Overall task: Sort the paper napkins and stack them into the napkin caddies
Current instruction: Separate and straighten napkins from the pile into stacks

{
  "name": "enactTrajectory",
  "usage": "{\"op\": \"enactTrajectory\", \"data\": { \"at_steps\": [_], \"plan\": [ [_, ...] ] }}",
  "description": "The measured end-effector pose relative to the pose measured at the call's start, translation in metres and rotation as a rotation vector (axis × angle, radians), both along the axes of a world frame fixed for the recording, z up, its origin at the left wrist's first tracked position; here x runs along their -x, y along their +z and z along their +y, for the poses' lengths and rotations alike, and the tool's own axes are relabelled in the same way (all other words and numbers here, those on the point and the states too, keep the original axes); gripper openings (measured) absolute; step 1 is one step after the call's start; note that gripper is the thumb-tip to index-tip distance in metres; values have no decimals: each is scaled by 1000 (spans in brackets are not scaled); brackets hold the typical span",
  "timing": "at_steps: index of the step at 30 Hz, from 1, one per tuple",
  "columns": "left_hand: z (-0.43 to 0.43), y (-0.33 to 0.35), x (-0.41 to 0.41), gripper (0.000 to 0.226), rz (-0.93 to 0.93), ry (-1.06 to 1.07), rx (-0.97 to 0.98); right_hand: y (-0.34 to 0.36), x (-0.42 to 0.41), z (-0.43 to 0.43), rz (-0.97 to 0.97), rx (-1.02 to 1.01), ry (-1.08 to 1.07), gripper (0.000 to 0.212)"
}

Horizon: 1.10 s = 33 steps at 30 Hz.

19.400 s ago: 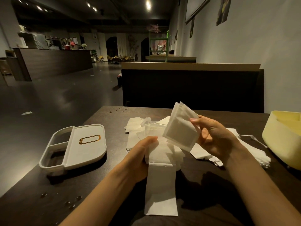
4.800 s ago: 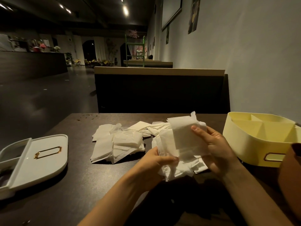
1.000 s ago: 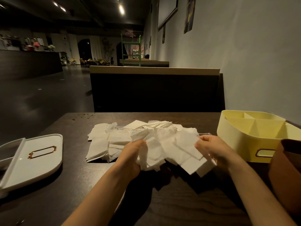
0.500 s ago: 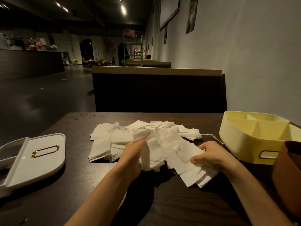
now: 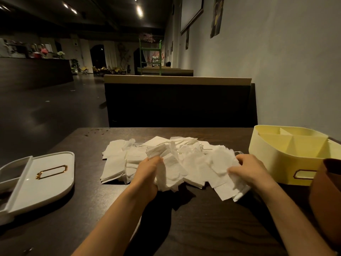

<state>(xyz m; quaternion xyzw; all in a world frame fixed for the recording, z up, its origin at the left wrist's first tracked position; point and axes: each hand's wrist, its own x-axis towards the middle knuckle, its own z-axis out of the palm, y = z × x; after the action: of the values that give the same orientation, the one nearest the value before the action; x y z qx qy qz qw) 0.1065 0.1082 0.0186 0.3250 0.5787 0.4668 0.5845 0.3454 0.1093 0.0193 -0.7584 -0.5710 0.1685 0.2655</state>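
A loose heap of white paper napkins [image 5: 186, 154] lies on the dark wooden worktop [image 5: 203, 228]. It sits between a white napkin caddy [image 5: 44, 182] with a gold label frame on its lid, well to the left, and an open, divided yellow napkin caddy [image 5: 273, 159] with a framed label slot, near on the right. The left hand [image 5: 149, 169] clutches a crumpled bunch at the heap's near edge, while the right hand [image 5: 249, 169] curls round the fanned sheets at its right end.

No legible text. Gold label frame [image 5: 51, 171] on white caddy [image 5: 46, 189], left of left hand [image 5: 149, 170] fingers: nothing readable. Yellow caddy [image 5: 276, 163] frame [image 5: 304, 174], right of right hand [image 5: 249, 169] fingers: same.
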Motion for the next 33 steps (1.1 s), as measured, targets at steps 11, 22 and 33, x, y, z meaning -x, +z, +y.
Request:
{"op": "enactTrajectory", "data": {
  "at_steps": [11,22,33],
  "plan": [
    [12,3,7,14,-38,82,-41,-8,51,-11,-362,-333,436,49],
    [5,6,13,24,-148,145,-107,-28,75,-1,-528,-253,452,20],
    [9,4,15,21,-118,144,-96,-13,56,-2,-23,-420,293,11]
  ]
}}
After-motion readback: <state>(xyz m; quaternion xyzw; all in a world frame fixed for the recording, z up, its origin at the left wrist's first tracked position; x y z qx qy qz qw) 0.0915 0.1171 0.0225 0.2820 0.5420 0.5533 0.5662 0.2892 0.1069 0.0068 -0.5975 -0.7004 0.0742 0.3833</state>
